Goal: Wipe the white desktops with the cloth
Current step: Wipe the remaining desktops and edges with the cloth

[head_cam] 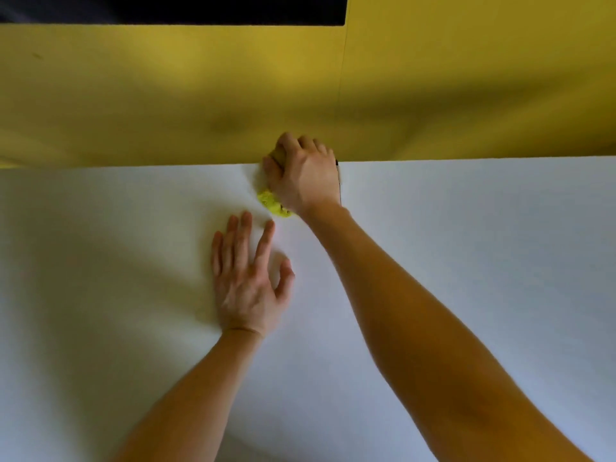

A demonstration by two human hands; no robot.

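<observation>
White desktop [466, 261], yellow cloth [270, 202] bunched at its far edge, left hand [245, 285] flat on it

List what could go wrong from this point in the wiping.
1. The right hand holds the cloth bunched small, so passes may leave strips of desktop unwiped.
2. It works by the yellow panel and the gap between desktops; dirt could be pushed in.
3. The left hand lies flat on the desktop and may leave prints.
</observation>
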